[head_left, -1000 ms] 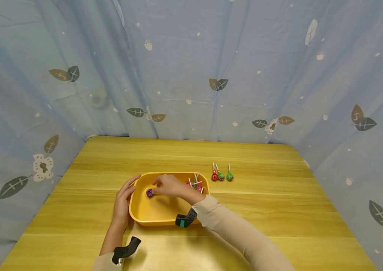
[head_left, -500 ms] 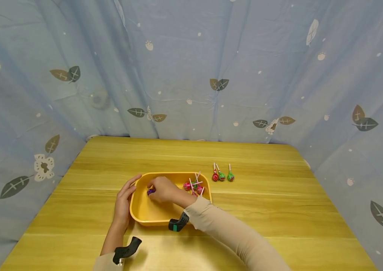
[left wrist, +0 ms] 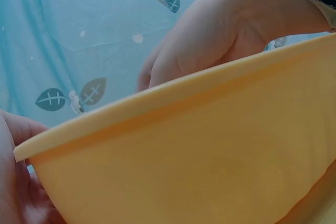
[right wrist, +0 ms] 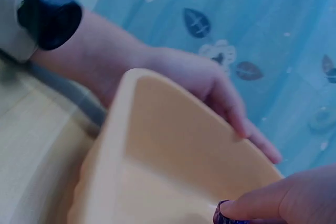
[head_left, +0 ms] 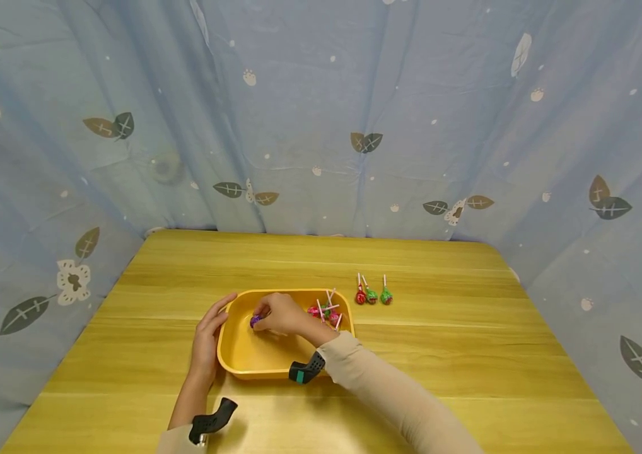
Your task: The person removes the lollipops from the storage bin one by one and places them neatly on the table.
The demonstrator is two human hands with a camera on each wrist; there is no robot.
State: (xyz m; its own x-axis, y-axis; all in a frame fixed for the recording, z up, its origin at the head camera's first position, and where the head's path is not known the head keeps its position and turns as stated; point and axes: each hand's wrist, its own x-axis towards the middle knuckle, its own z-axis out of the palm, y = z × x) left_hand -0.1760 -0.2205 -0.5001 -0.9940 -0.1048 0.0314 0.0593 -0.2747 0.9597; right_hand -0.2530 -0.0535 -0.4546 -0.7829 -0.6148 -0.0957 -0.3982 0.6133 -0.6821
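Compared with half a second ago, the right hand (head_left: 280, 313) moves a little to the right inside the yellow tray (head_left: 253, 373), and the purple-wrapped candy (head_left: 255, 321) shifts slightly with it; the left hand (head_left: 205, 340) stays at the same place. This candy is near the left end of the tray, at the tips of the right hand's fingers (right wrist: 257, 203), which are bent, nearly closed together, and pinch it. Its round head looks out beyond the fingertips, away from the palm and toward the left wall. Any stick is covered by the hand, so I cannot tell its long axis. Left fingers lie almost straight along the outside of the left end, touching the rim, with the hand spread at the corner. Several pink and green lollipops (head_left: 333, 318) lie in a heap at the right end, their white sticks pointing different ways. Outside, on the table (head_left: 440, 353), one red lollipop (head_left: 360, 297) and two green lollipops (head_left: 386, 297) have sticks pointing away from the person.
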